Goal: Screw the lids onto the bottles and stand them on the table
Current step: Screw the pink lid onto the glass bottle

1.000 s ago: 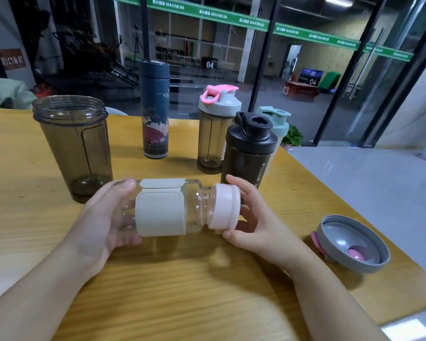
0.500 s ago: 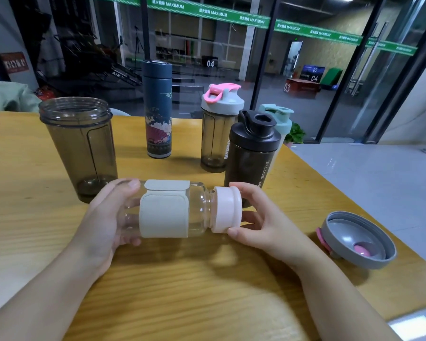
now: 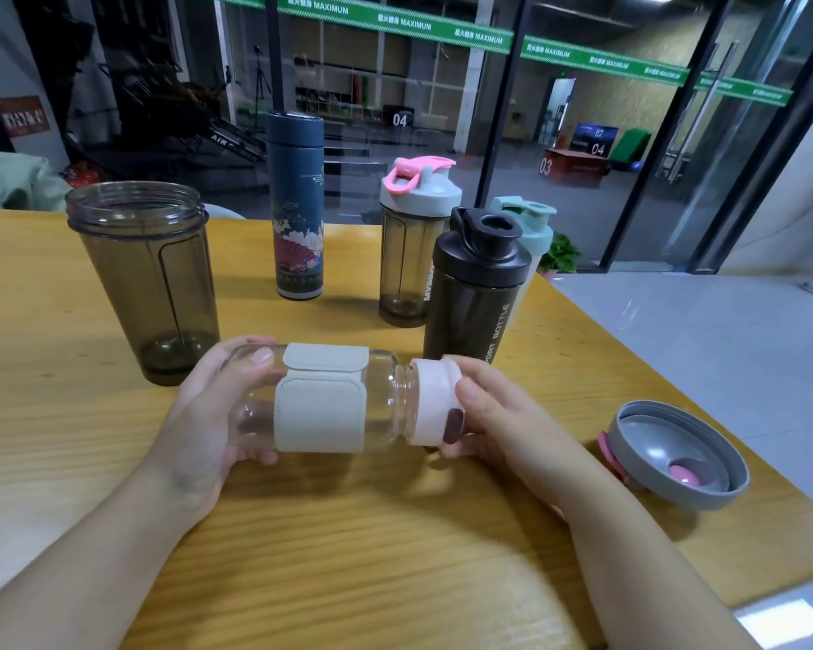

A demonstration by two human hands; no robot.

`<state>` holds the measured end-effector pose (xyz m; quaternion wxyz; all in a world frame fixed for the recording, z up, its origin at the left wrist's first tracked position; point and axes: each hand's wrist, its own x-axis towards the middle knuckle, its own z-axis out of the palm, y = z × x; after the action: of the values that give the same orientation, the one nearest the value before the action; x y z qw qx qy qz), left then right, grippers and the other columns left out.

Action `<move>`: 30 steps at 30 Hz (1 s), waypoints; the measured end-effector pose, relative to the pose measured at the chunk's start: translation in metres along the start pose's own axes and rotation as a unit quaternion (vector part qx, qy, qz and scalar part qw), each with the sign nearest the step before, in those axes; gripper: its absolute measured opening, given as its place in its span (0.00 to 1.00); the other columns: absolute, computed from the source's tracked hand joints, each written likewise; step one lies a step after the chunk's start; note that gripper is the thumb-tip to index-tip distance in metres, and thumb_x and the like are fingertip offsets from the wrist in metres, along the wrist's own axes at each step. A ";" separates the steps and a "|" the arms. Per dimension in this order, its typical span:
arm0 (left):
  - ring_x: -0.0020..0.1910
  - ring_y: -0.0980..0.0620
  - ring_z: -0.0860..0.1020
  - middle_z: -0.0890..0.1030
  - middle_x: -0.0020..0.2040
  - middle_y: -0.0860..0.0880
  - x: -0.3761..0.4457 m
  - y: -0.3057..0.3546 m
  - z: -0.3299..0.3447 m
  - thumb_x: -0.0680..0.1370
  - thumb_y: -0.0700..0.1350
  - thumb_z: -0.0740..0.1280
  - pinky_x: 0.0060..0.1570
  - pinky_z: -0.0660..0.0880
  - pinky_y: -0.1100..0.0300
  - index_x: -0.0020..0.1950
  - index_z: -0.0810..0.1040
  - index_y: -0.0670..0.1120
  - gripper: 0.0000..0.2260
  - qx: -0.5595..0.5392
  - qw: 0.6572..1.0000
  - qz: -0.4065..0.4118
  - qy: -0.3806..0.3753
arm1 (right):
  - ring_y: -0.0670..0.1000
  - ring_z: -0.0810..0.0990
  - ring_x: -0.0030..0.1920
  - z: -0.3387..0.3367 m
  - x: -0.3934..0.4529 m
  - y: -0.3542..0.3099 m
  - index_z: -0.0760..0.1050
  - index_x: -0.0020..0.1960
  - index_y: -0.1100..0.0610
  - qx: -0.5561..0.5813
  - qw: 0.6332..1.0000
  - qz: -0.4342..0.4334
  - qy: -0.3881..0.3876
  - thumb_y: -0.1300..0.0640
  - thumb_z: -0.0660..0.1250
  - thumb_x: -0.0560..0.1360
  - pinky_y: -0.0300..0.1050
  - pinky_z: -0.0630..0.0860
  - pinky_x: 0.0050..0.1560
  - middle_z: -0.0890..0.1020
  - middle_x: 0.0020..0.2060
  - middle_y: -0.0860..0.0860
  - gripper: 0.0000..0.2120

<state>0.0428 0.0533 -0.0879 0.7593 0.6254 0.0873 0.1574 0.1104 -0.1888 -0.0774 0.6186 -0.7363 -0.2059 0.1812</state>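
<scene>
left hand grips glass bottle sideways; right hand grips pink lid.

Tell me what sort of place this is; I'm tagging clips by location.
Probably a gym or fitness studio's front area. Behind the wooden table a glass wall carries green MAXIMUM banners, and beyond it stand numbered boxes on an open floor. The shaker bottles fit that too.
</scene>
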 end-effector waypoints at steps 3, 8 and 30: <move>0.25 0.55 0.76 0.81 0.38 0.51 0.001 -0.001 0.000 0.64 0.55 0.68 0.23 0.68 0.58 0.54 0.77 0.52 0.19 -0.005 1.000 -0.007 0.004 | 0.54 0.83 0.51 -0.008 -0.003 0.002 0.60 0.71 0.40 -0.018 0.998 -0.024 -0.049 0.54 0.73 0.68 0.50 0.80 0.54 0.75 0.63 0.40 0.37; 0.31 0.50 0.78 0.81 0.47 0.46 0.004 -0.001 -0.001 0.68 0.56 0.64 0.22 0.69 0.59 0.55 0.76 0.52 0.17 -0.005 0.999 -0.036 -0.007 | 0.57 0.79 0.58 -0.009 -0.003 0.002 0.60 0.69 0.36 -0.067 0.993 -0.056 -0.073 0.62 0.72 0.68 0.58 0.75 0.62 0.71 0.67 0.43 0.39; 0.36 0.49 0.79 0.81 0.47 0.46 0.004 0.001 -0.005 0.68 0.57 0.64 0.27 0.72 0.56 0.54 0.76 0.53 0.17 0.009 0.998 -0.044 -0.047 | 0.51 0.82 0.38 -0.001 -0.003 -0.001 0.68 0.68 0.47 -0.055 0.998 0.012 -0.016 0.38 0.68 0.68 0.41 0.77 0.36 0.82 0.46 0.43 0.31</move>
<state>0.0443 0.0596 -0.0879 0.7628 0.6348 0.0798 0.0936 0.1085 -0.1913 -0.0764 0.5720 -0.7682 -0.2170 0.1889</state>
